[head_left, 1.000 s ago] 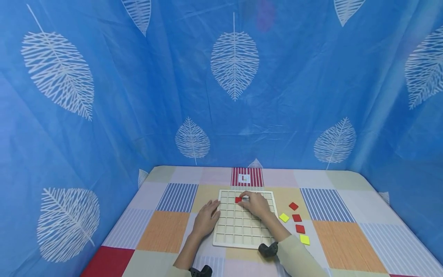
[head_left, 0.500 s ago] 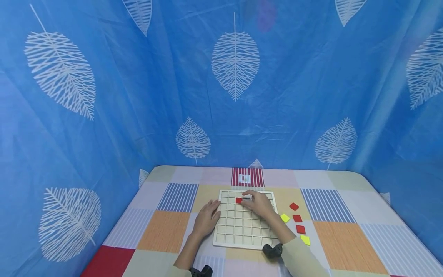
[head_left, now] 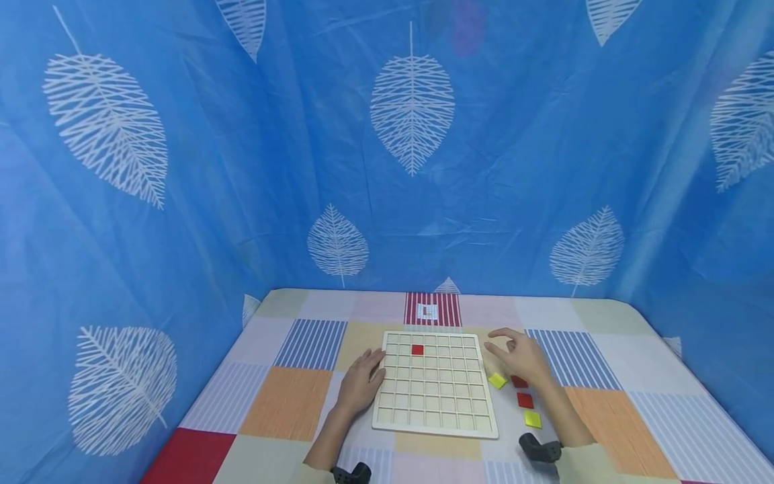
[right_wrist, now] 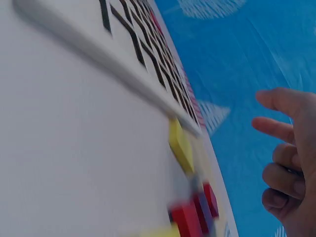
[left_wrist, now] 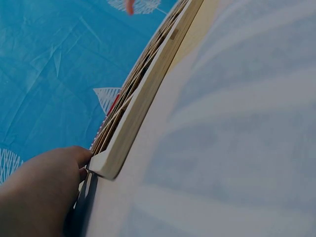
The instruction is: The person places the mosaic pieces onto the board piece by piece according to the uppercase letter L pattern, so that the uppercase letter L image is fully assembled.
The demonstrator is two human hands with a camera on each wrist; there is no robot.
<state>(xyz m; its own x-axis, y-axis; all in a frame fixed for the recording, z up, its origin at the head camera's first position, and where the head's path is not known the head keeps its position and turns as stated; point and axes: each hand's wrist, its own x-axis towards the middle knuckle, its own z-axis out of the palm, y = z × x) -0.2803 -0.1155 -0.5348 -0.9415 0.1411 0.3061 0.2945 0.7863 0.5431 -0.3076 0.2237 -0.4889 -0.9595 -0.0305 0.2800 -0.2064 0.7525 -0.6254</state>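
"Entry one, the board?"

"Pale grid board [head_left: 435, 431], raised rim, flat on a patchwork tablecloth [head_left: 290, 407]. I count one red tile [head_left: 417, 349] seated in it: third column from the left, second row from the far edge."

"Entry two, left hand?"

"Left hand [head_left: 361, 381], at the far half of the board's left edge. Fingers fairly straight, laid against the rim and touching it. Whether a fingertip hooks under, I cannot tell."

"Entry three, right hand?"

"Right hand [head_left: 521, 357], raised over the cloth by the far right corner, apart from the rim. Thumb and forefinger stand well parted, the other fingers folded in; I see nothing held."

"Loose stock on the right side?"

"Yellow tile [head_left: 498, 380], set askew just beside the right edge. Farther right, a file running near: middle red tile [head_left: 519, 382], partly covered by the hand; lower red tile [head_left: 525, 400]; near yellow tile [head_left: 532, 419]. A far red tile [right_wrist: 211, 200] I find only in the right wrist view, the hand hiding it from the head camera."

"Margins?"

"I have a strip of cloth between the right edge and that file, narrowest at the askew tile. Cloth also runs along the near edge. Past the far edge, a thin band, then a small gridded card [head_left: 426, 312]; behind the table, a blue curtain [head_left: 484, 202]."
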